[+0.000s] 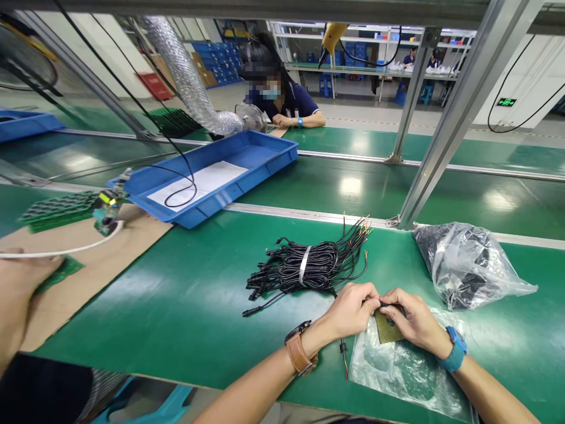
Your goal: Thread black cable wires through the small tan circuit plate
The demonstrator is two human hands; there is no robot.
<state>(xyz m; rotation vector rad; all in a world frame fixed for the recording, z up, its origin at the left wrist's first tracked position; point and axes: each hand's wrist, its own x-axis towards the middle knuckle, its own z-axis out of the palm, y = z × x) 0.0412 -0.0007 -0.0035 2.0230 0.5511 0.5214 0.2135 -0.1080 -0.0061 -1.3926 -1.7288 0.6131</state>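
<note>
I keep both hands close together over the green bench (176,306). My left hand (353,309) and my right hand (412,321) pinch a small brownish plate (387,330) between the fingertips, with a thin black wire (342,347) hanging down from it, just above a clear plastic bag (397,371). To do this well, I think the plate must stay steady while the wire end is guided slowly. The wire bundle (309,268) lies just behind, a second bag (468,265) to the right. The joint itself is hidden under my fingers. A neighbour's hand (17,288) at the left edge is cut off, holding a white cable (66,250).
</note>
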